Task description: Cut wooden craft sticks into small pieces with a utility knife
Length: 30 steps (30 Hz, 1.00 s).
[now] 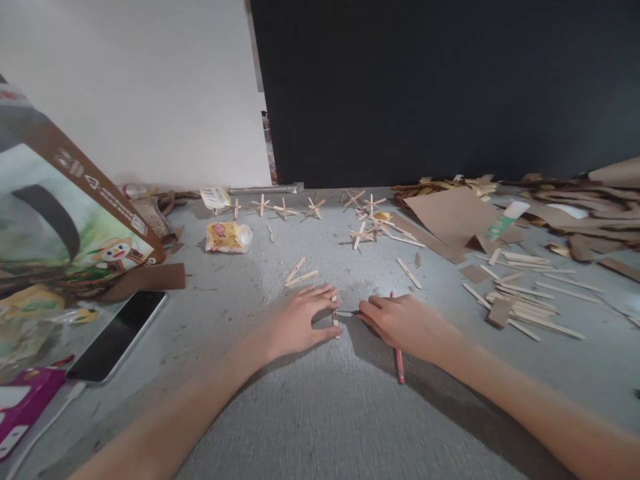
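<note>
My left hand (304, 319) rests on the grey table with thumb and fingers bent around a short wooden craft stick (335, 323), pinning it down by its two ends. My right hand (400, 321) is closed, its fingertips pinching a thin dark tool (347, 313) whose tip reaches the stick's side. The tool's handle end is hidden by the fingers, so I cannot name its kind. Beneath the right hand lies a red pencil (399, 367), partly covered. Just beyond the left hand, two craft sticks (301, 273) form an open V. Another stick (409, 273) lies past the right hand.
Several crossed-stick stars (284, 209) line the back. A yellow packet (227, 237) is at back left, a phone (120, 337) and printed bag (75, 213) at left. Loose sticks (530, 310), brown cardboard (450, 217) and a glue stick (507, 221) lie right.
</note>
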Tool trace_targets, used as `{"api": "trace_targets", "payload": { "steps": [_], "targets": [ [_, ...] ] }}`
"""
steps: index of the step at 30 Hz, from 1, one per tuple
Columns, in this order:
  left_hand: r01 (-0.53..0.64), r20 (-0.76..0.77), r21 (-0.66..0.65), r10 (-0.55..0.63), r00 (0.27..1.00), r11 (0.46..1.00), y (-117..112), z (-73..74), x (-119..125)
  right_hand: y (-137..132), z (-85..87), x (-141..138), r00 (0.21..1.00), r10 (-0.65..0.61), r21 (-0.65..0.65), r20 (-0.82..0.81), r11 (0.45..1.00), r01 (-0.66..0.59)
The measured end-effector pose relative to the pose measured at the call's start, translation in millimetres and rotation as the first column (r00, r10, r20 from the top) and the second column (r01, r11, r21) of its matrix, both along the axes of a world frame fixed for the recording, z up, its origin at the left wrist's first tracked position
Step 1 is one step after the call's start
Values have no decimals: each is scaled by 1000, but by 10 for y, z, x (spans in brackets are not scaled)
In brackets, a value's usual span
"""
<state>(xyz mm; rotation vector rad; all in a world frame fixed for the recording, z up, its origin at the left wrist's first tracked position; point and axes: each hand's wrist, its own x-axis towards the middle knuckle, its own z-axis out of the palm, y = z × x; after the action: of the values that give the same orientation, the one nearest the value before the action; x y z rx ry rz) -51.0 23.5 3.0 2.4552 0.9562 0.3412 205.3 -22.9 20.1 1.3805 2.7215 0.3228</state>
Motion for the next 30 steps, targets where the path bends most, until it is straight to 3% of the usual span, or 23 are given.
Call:
{"api": "trace_targets", "payload": {
  "steps": [6,17,21,30],
  "targets": [
    [-51,17,-40,52,998,998,6,-12,2,-17,102,-53,998,-45,-79,53,996,49],
    [-9,30,-42,11,1000,999,34,-18,10,-27,112,-82,994,-66,-130,87,989,77],
    [15,32,-47,-14,999,999,32,1,8,3,156,-81,992,3,-147,125,989,15],
    [14,33,-45,-12,999,999,48,-39,13,173,589,-260,955,124,-271,269,961,-48]
  ]
}}
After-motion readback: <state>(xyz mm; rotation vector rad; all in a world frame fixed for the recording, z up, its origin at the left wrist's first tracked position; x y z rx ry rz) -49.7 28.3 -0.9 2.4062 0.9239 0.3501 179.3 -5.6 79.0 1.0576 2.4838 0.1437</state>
